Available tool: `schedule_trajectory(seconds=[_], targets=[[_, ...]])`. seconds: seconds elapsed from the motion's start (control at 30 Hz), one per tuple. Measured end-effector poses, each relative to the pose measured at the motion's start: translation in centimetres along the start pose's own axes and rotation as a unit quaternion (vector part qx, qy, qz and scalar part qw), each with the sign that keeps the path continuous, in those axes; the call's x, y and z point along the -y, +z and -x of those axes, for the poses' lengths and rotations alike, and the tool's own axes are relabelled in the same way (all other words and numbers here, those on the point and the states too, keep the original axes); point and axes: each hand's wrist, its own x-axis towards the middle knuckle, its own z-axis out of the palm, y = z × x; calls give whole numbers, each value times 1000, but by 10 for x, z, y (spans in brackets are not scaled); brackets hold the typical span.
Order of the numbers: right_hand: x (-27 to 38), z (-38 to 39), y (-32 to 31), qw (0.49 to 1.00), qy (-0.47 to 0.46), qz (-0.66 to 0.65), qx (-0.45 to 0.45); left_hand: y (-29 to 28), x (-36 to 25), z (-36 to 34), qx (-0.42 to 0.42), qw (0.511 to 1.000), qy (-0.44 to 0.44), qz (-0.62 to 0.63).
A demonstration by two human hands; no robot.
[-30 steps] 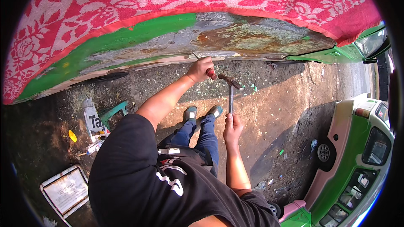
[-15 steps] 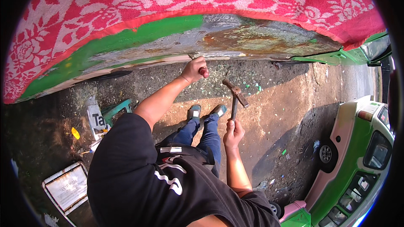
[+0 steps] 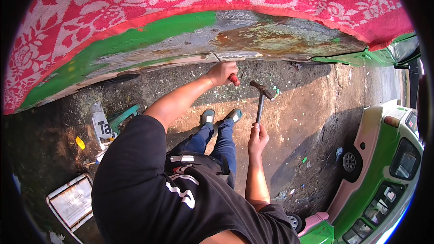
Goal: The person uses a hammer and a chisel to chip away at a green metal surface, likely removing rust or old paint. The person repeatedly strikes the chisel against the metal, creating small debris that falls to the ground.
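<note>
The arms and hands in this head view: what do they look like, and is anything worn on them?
They are a person's. Loose black fabric short sleeves cover the upper arms; the forearms are bare. The left hand and right hand show no gloves, watch or cables. White curved marks decorate the black top's front.

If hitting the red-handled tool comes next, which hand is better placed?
Probably the right hand: it holds the hammer, whose head is near the red handle; the left hand grips that handle.

Red-handled tool tilted; dark hammer near, apart.
</note>
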Motion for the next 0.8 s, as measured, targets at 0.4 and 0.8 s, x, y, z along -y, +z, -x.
schedule_trajectory(seconds=[0.4,0.8], targets=[[-24,-4,-12,996,58,-64,-13,29,15,-20,48,994,-21,-93],[-14,-36,30,973,100,-208,-8,37,21,-29,39,993,-48,-104]])
